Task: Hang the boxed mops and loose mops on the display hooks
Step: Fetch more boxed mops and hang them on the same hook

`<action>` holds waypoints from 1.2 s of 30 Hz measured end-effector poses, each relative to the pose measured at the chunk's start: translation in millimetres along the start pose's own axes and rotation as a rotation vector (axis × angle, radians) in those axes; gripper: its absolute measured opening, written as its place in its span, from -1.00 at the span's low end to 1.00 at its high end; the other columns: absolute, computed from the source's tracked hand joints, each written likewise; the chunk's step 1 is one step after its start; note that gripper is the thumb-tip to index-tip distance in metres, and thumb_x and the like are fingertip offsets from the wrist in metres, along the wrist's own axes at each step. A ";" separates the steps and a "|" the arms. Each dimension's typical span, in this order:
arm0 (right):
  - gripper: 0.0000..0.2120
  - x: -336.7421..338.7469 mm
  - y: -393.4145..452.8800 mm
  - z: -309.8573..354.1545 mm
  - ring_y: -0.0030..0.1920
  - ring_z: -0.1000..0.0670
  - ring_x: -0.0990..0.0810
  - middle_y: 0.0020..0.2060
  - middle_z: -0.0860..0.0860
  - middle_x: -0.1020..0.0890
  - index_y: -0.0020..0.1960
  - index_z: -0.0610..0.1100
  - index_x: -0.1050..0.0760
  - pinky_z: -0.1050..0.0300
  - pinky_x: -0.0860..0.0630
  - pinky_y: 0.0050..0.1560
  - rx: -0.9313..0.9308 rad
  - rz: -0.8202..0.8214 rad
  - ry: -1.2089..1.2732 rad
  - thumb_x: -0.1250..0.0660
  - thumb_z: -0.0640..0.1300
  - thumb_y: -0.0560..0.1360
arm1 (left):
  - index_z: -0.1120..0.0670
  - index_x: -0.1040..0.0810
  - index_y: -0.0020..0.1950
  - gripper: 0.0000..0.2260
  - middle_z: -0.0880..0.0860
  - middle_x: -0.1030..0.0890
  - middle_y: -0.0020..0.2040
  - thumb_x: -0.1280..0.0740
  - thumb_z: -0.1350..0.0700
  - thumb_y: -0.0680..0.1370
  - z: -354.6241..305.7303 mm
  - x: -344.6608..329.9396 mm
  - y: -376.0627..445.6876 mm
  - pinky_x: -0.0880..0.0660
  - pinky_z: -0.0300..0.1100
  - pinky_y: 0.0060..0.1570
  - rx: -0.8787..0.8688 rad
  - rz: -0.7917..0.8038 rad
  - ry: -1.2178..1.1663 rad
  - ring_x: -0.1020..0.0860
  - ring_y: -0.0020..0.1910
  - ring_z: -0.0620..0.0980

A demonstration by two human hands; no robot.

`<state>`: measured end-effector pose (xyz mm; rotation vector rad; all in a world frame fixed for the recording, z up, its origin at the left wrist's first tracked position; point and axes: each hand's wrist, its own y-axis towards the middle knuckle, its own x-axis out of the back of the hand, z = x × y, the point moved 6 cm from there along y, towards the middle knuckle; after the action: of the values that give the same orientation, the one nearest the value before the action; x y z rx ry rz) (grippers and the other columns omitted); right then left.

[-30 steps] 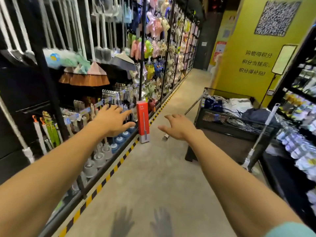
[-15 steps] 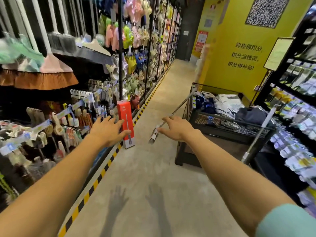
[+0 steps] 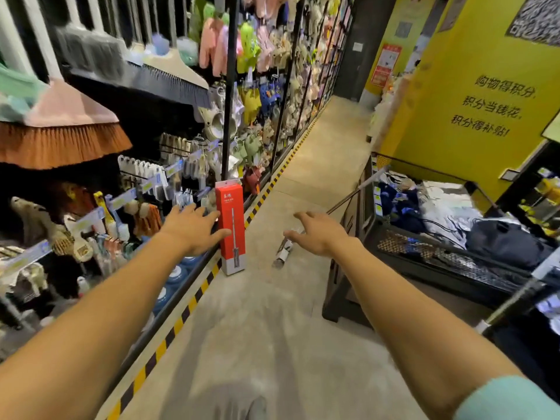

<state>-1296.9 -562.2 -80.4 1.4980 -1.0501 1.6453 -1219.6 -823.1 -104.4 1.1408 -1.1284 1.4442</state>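
A tall red boxed mop (image 3: 231,228) stands upright on the aisle floor against the left shelving. My left hand (image 3: 194,228) is stretched out with fingers spread, its thumb just in front of the box, holding nothing. My right hand (image 3: 318,233) is also spread and empty, right of the box. A loose mop (image 3: 342,204) leans from the floor up against the black cart, its head (image 3: 283,253) lying on the floor below my right hand. Another loose mop's handle (image 3: 521,291) slants at the right edge.
Brooms (image 3: 60,137) and brushes hang on the left display wall, with slippers and soft goods (image 3: 251,95) further along. A black mesh cart (image 3: 424,247) full of bags stands on the right. A yellow-black stripe (image 3: 181,316) edges the concrete aisle. A yellow wall (image 3: 472,116) is ahead right.
I have moved forward down the aisle. The red box and the cart are nearer, and both outstretched hands have closed in on the box.
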 end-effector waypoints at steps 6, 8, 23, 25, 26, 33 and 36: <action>-0.25 -6.8 151.8 -17.1 0.57 -0.22 -0.28 0.59 -0.16 -0.31 0.64 -0.02 -0.18 -0.16 -0.32 0.51 0.056 0.024 -0.006 -0.08 0.40 0.62 | -0.05 -0.13 0.69 -0.26 0.13 -0.33 0.63 0.10 -0.44 0.63 21.1 -7.3 140.1 -0.24 0.25 0.55 0.022 0.009 0.012 -0.28 0.61 0.18; -0.27 -5.0 201.4 -22.6 0.57 -0.22 -0.29 0.58 -0.16 -0.33 0.64 -0.02 -0.19 -0.15 -0.32 0.51 0.077 0.028 -0.001 -0.09 0.38 0.62 | -0.03 -0.15 0.69 -0.28 0.14 -0.35 0.61 0.08 -0.43 0.64 28.3 -4.7 183.4 -0.25 0.25 0.54 0.035 0.010 0.006 -0.29 0.60 0.17; -0.27 -27.8 464.4 -42.2 0.57 -0.18 -0.29 0.58 -0.13 -0.33 0.64 -0.03 -0.18 -0.13 -0.32 0.52 0.097 0.128 0.061 -0.10 0.38 0.62 | -0.01 -0.17 0.67 -0.31 0.17 -0.45 0.51 0.01 -0.40 0.66 73.1 -53.0 423.7 -0.40 0.19 0.43 0.082 0.156 -0.127 -0.41 0.49 0.21; -0.26 -35.5 491.2 -43.8 0.58 -0.19 -0.27 0.59 -0.14 -0.31 0.65 -0.04 -0.16 -0.13 -0.31 0.53 0.091 0.153 0.059 -0.09 0.37 0.63 | -0.01 -0.24 0.64 -0.32 0.14 -0.47 0.49 0.02 -0.41 0.66 79.7 -61.2 454.4 -0.44 0.16 0.39 0.079 0.157 -0.153 -0.44 0.47 0.19; -0.26 -40.2 505.9 -44.7 0.58 -0.20 -0.26 0.59 -0.15 -0.30 0.65 -0.04 -0.15 -0.13 -0.30 0.54 0.088 0.166 0.054 -0.09 0.37 0.63 | -0.01 -0.24 0.64 -0.32 0.13 -0.47 0.50 0.02 -0.41 0.65 83.1 -66.9 471.2 -0.44 0.15 0.39 0.073 0.159 -0.163 -0.44 0.47 0.19; -0.30 -58.1 635.6 -49.4 0.51 -0.21 -0.34 0.51 -0.17 -0.40 0.62 -0.05 -0.21 -0.13 -0.37 0.46 0.073 0.243 0.086 -0.12 0.35 0.63 | 0.02 -0.20 0.66 -0.29 0.15 -0.49 0.45 0.04 -0.40 0.66 113.8 -97.7 603.0 -0.43 0.20 0.36 0.053 0.236 -0.217 -0.48 0.41 0.20; -0.30 -65.3 679.3 -51.7 0.50 -0.22 -0.35 0.51 -0.18 -0.40 0.62 -0.04 -0.18 -0.14 -0.38 0.45 0.070 0.268 0.106 -0.15 0.34 0.63 | 0.04 -0.14 0.69 -0.28 0.16 -0.43 0.54 0.05 -0.38 0.67 122.3 -110.8 647.2 -0.45 0.15 0.32 0.051 0.270 -0.224 -0.45 0.47 0.20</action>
<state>-1912.3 -821.4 -230.2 1.3418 -1.1855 1.9418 -1830.3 -1041.5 -263.5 1.2458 -1.4538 1.5852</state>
